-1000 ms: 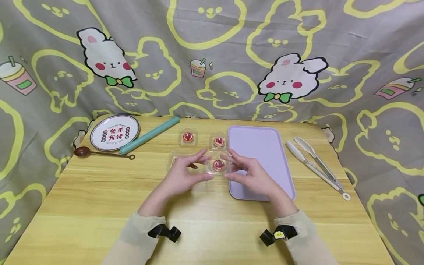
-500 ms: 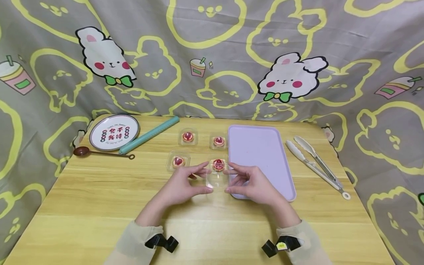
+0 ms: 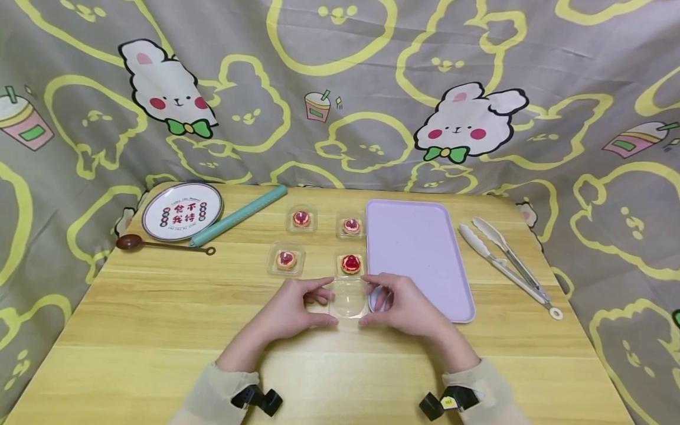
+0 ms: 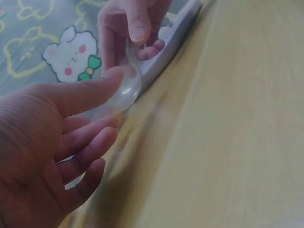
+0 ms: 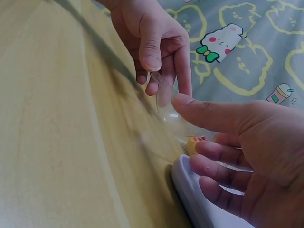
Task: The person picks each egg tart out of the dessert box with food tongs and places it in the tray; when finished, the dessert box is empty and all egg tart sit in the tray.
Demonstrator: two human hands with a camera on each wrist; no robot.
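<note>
Pinching a clear plastic lid (image 3: 348, 300) between left hand (image 3: 289, 307) at nine o'clock and right hand (image 3: 406, 306) at three, just toward six o'clock from a red-topped tart (image 3: 350, 264); near a purple tray (image 3: 417, 248).

L hand (image 3: 294, 308) opp. R hand (image 3: 405, 305), fingers (image 5: 221, 173) bent

Table (image 3: 340, 366) open between the forearms (image 3: 243, 343), as far as the clear lid (image 3: 348, 298), which, pinched by left hand (image 3: 291, 307) and right hand (image 3: 408, 306), blocks the way; beyond, four boxed tarts (image 3: 285, 260) leave a lane between their columns; tray (image 3: 419, 254) crowds the right column; gap between tray and tongs (image 3: 499, 267) narrows at the far end.
</note>
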